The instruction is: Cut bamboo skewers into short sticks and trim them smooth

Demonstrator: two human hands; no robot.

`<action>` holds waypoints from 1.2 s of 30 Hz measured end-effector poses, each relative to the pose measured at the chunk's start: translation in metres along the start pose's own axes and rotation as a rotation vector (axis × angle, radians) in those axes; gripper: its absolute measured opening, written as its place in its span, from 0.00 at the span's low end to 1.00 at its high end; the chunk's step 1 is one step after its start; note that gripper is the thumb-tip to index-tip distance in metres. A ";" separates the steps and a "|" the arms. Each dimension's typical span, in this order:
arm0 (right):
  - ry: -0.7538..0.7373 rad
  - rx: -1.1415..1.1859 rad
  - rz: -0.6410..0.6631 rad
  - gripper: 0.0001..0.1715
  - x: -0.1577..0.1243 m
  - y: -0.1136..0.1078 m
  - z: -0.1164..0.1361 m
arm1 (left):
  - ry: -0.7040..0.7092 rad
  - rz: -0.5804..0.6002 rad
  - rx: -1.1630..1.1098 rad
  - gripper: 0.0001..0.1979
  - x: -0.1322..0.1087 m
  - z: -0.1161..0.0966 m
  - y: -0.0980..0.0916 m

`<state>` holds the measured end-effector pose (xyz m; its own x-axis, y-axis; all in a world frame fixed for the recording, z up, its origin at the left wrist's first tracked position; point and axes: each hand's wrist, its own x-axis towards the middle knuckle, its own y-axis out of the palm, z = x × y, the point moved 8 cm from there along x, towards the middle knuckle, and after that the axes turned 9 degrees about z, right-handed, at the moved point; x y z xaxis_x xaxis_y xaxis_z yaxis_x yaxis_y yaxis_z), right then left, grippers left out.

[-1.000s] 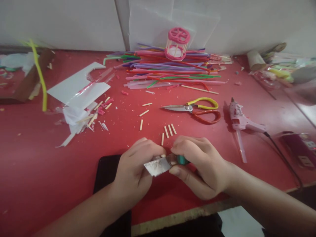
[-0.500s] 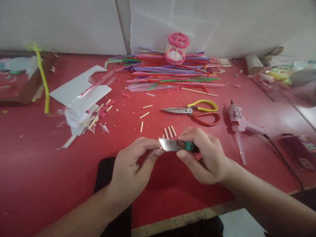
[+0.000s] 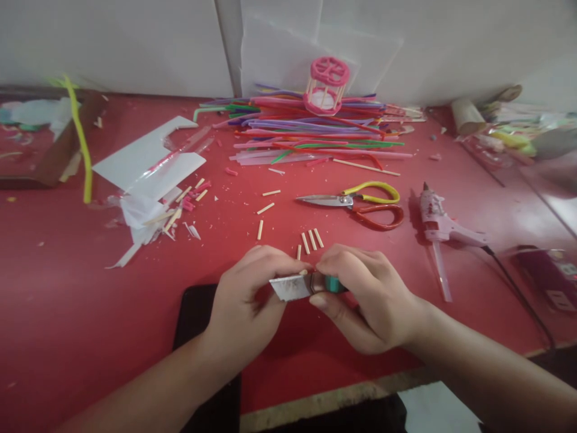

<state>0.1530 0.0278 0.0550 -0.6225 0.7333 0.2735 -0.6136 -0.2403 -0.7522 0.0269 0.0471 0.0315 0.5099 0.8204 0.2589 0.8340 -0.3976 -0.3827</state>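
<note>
My right hand (image 3: 365,294) is closed around a utility knife (image 3: 291,287) with a green and dark handle. Its wide blade points left and lies across the thumb side of my left hand (image 3: 252,294). That hand is pinched closed, and the pale end of a short wooden stick (image 3: 303,272) shows at its fingertips, right by the blade. The blade hides my left thumb and most of this stick. Just beyond my fingers lie several cut wooden stick pieces (image 3: 312,240) on the red table (image 3: 216,337).
Scissors (image 3: 349,201) and a pink glue gun (image 3: 437,219) lie beyond my right hand. Colourful pipe cleaners (image 3: 311,129) are piled at the back, beside a pink wheel-topped stick frame (image 3: 327,84). White board scraps (image 3: 148,159) sit left; a black phone-like slab (image 3: 193,316) is under my left forearm.
The knife blade has moved left and towards me, from my left fingertips to across the thumb. Both hands have come closer together. The view has shifted slightly.
</note>
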 end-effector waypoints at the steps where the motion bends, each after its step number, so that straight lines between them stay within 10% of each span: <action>1: -0.002 0.000 0.000 0.05 0.000 0.000 0.000 | -0.003 0.004 0.006 0.12 0.000 0.000 0.000; 29: 0.020 0.095 0.079 0.04 0.001 0.001 -0.002 | -0.030 0.061 -0.002 0.14 0.000 -0.001 0.004; 36: 0.176 -0.074 -0.072 0.06 -0.002 -0.016 -0.020 | -0.080 0.002 -0.006 0.06 -0.001 0.001 0.002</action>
<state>0.1739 0.0425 0.0546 -0.4800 0.8482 0.2240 -0.6118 -0.1407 -0.7784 0.0273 0.0457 0.0294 0.4936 0.8496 0.1860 0.8341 -0.4018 -0.3780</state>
